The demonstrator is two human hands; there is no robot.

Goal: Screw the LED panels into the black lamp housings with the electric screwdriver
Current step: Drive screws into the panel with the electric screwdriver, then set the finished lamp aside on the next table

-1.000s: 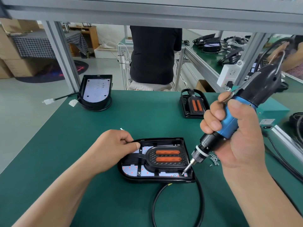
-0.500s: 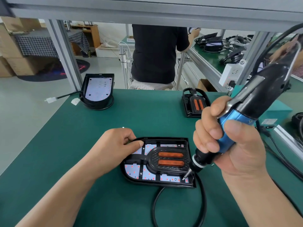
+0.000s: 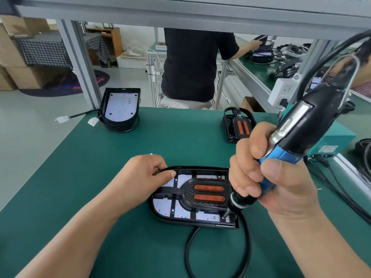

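On the green bench mat [image 3: 80, 177], far left: a black lamp housing [image 3: 102, 109] sits propped at a tilt near the far corner, with a white LED panel [image 3: 122, 106] dotted with red showing inside it.
Its lead: a thin black wire runs off the bench edge to a white connector [image 3: 62, 119].
My left hand [image 3: 140, 175]: my fingers are curled over the far-left corner of the near housing [image 3: 180, 222] and my thumb lies along its rim, gripping it there.
Near housing: it lies flat on the mat right before me, between my two hands, rounded end to the left and straight end to the right.
Near panel [image 3: 163, 207]: white with red dots, seated inside the near housing under a black insert [image 3: 187, 195] that carries two orange strips [image 3: 208, 188].
Cable [image 3: 248, 247]: thick and black, it loops from the housing's near edge toward me and round to the right.
Bit [image 3: 225, 215]: the tip stands in the near-right corner of the near housing. I cannot tell whether a screw sits under it.
My right hand [image 3: 277, 183]: wrapped tight round the blue grip of the electric screwdriver [image 3: 307, 125], thumb on the near side and fingers on the far side.
Electric screwdriver: tilted, its black upper body leans up and to the right.
Far right of the mat: a third housing [image 3: 227, 127] with orange strips lies near the far edge, with a teal box [image 3: 337, 137] to its right.
Beyond the bench: a person in a black shirt [image 3: 190, 65] has their back to me.
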